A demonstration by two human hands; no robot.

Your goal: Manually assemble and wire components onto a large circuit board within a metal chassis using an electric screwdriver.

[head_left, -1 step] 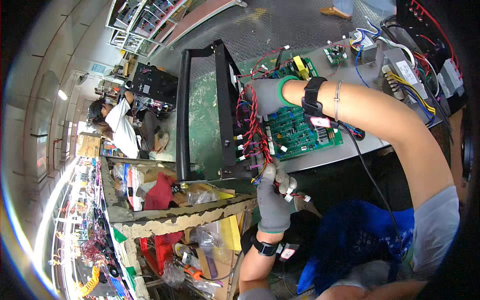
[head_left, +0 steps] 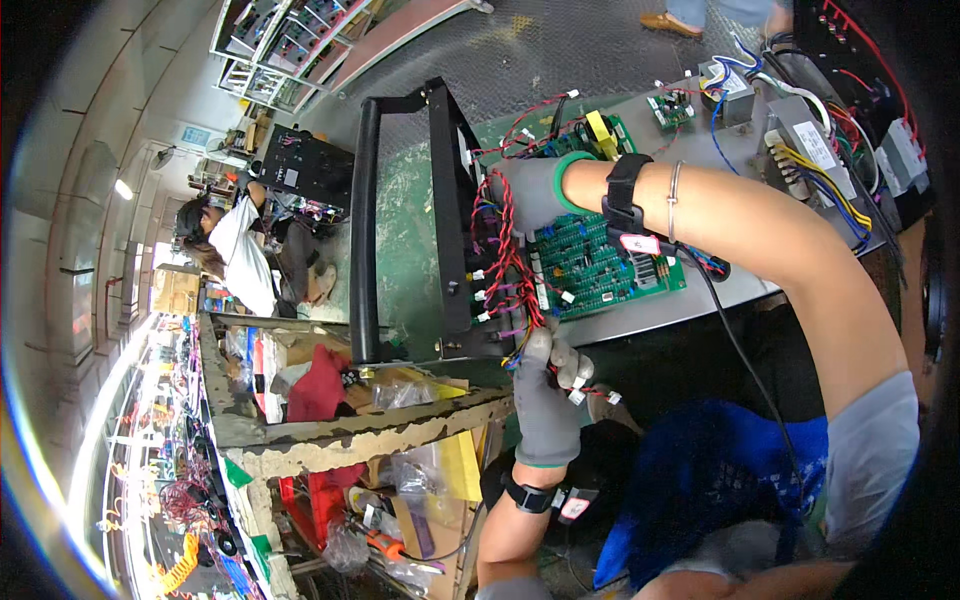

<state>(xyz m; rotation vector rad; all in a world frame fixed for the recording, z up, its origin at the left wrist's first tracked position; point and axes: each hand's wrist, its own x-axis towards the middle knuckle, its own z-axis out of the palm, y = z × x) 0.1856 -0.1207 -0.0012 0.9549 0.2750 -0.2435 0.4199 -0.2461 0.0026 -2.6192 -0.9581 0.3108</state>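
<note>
My left hand (head_left: 546, 405), in a grey glove, has its fingers closed on the lower end of a bundle of twisted red and black wires (head_left: 516, 270). Small white plugs (head_left: 613, 398) on red wires stick out beside its fingertips. Along the inner side of an upright black panel (head_left: 455, 225) with a long handle (head_left: 367, 230), the bundle runs down past several connectors. My right hand (head_left: 525, 195), gloved too, reaches over a green circuit board (head_left: 590, 265) to the panel. Its fingers are hidden behind the wires and the panel.
Transformers (head_left: 805, 150) with thick cables sit at the right of the metal chassis plate (head_left: 640, 315). A worn-edged cart (head_left: 350, 440) with bags and red cloth stands at lower left. Another person (head_left: 245, 250) works at far left; a shoe (head_left: 670, 25) shows at the top.
</note>
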